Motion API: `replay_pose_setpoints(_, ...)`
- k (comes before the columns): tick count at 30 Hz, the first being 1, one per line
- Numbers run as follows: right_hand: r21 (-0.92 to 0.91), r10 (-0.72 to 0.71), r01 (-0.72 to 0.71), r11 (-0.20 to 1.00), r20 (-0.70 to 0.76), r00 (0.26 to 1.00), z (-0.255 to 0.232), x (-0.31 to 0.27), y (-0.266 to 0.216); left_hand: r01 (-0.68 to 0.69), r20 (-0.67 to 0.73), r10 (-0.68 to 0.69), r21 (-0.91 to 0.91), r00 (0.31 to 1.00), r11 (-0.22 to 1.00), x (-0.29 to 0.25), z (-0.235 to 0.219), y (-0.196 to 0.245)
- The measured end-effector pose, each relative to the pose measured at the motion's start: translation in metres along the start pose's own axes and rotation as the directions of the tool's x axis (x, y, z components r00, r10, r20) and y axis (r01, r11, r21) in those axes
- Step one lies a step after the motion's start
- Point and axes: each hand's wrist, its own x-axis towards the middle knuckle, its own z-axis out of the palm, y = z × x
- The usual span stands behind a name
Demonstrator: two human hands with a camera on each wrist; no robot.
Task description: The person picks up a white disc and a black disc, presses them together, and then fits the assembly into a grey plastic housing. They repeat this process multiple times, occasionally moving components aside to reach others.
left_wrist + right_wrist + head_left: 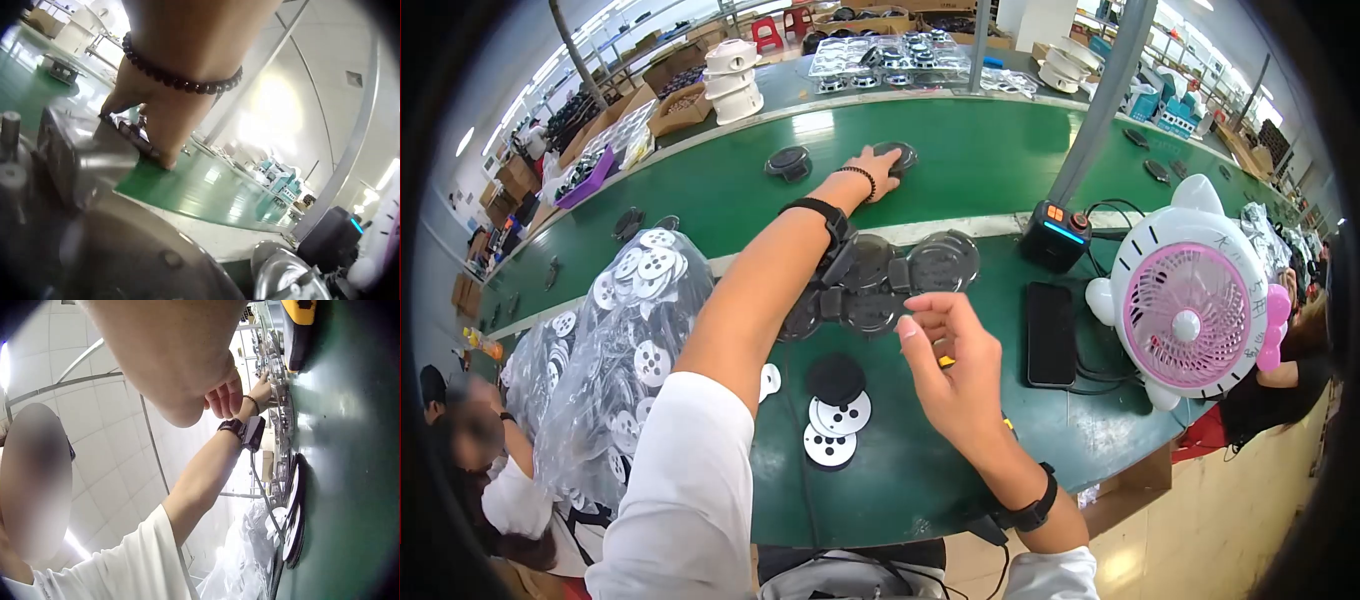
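Observation:
Stretched out over the green belt, the left hand has its fingers curled round a dark round part; the left wrist view shows the hand gripping its edge. A similar dark part lies on the belt to its left. The right hand hovers above the near table, fingers loosely bent and holding nothing, beside a cluster of clear-covered round parts. Under the cluster are a black disc and white discs with holes.
A plastic bag of white discs fills the left side. To the right are a black box with a blue light, a phone, a pink and white fan and cables. A metal post rises beyond the box.

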Motion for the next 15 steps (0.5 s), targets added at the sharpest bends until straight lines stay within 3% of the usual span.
replay_pose_setpoints(2,0.002,0.000,0.000,1.000,-0.028,1.000,-0.002,0.002,0.003,-0.048,0.093,0.053,-0.054,0.994,0.997,0.004,0.002,-0.006)
replay_pose_setpoints(4,-0.003,-0.025,0.024,1.000,-0.050,0.998,-0.006,0.006,0.003,-0.121,0.031,0.122,-0.045,0.992,0.992,0.004,0.007,-0.016)
replay_pose_setpoints(7,0.073,0.042,-0.033,0.997,-0.122,0.992,-0.009,0.009,0.001,-0.200,-0.086,0.183,-0.283,0.979,0.938,-0.019,-0.012,-0.020)
replay_pose_setpoints(10,0.095,0.055,-0.041,0.995,-0.149,0.987,-0.015,0.014,0.002,-0.285,-0.061,0.284,-0.384,0.957,0.878,-0.065,-0.040,-0.006)
replay_pose_setpoints(12,0.104,0.050,-0.033,0.994,-0.159,0.986,-0.017,0.016,0.003,-0.453,-0.177,0.418,-0.410,0.891,0.792,-0.114,-0.049,0.010)
replay_pose_setpoints(15,0.098,0.019,-0.003,0.995,-0.166,0.986,-0.019,0.017,0.005,-0.503,-0.103,0.497,-0.299,0.862,0.811,-0.169,-0.034,0.025)
